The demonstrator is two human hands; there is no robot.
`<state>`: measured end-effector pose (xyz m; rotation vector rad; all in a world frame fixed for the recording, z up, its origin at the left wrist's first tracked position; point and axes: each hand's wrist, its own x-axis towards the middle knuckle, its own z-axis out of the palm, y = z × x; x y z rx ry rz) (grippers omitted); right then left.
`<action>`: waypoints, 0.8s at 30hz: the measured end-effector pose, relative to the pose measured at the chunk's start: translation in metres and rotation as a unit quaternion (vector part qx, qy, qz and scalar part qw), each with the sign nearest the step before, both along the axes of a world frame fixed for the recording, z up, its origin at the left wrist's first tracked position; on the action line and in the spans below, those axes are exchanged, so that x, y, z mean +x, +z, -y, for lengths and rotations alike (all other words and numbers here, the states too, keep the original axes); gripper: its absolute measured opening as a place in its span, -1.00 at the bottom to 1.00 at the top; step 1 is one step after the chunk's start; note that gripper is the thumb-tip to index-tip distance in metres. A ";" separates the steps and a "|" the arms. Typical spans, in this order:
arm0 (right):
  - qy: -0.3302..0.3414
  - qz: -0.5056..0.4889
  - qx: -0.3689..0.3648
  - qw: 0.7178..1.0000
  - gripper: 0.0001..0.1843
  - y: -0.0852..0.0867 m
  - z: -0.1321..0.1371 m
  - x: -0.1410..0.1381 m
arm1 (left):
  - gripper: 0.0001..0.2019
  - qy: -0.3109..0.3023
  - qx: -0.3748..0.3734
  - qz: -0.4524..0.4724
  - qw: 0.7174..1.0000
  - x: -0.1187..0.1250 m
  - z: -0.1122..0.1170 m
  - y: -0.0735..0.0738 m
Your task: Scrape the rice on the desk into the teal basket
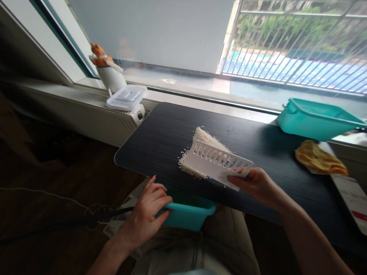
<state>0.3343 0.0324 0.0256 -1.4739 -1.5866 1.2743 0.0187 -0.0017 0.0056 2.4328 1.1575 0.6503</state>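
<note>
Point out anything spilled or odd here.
Loose rice-like grains lie on the dark tabletop, on either side of the slotted white plate in the right hand. That looks odd: such grains usually sit in a container.

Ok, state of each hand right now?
Left hand: holding the lower teal bin by its rim.
Right hand: closed, holding the white slotted panel.

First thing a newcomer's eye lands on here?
Probably the heap of pale, rice-like grains mid-tabletop, bright against the dark surface, with a white slotted panel over it in the right hand. Next, the teal tub below the near edge, its rim in the left hand.
</note>
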 end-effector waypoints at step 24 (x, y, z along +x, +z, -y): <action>0.078 0.019 -0.061 0.995 -0.67 -0.001 0.016 0.018 | -0.88 -0.015 -0.010 -0.009 1.000 0.007 -0.001 -0.001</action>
